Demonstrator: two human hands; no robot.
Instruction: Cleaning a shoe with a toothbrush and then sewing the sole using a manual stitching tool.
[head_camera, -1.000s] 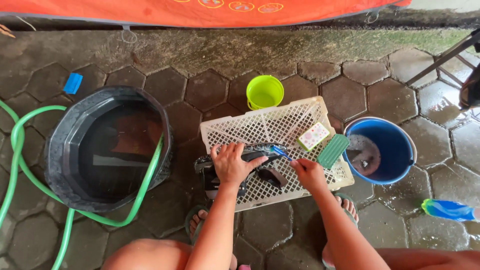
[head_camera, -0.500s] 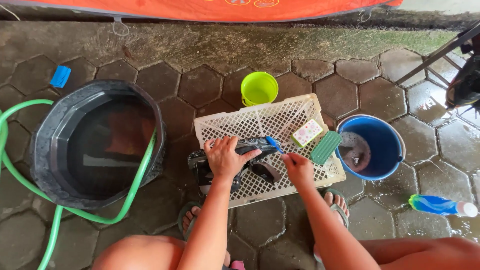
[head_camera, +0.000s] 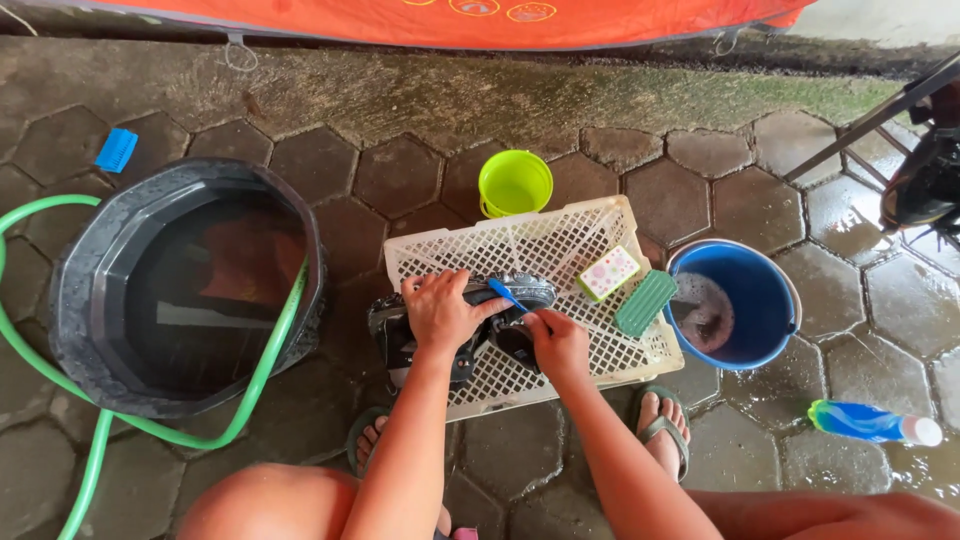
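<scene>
A dark shoe (head_camera: 505, 295) lies on an upturned white plastic crate (head_camera: 540, 250). My left hand (head_camera: 441, 311) presses down on the shoe and holds it. My right hand (head_camera: 559, 343) grips a small blue-handled brush (head_camera: 506, 294) against the shoe. A green scrub brush (head_camera: 646, 303) and a pale patterned sponge (head_camera: 609, 273) rest on the crate's right side.
A blue bucket (head_camera: 772, 290) of soapy water stands right of the crate, a small lime-green pail (head_camera: 515, 182) behind it. A large black tub (head_camera: 90, 300) of water with a green hose (head_camera: 270, 370) sits at left. A blue bottle (head_camera: 872, 423) lies at lower right. A blue brush (head_camera: 116, 150) lies far left.
The view has shifted slightly. My right hand has moved left along the shoe with the brush; my left hand stays on the shoe.
</scene>
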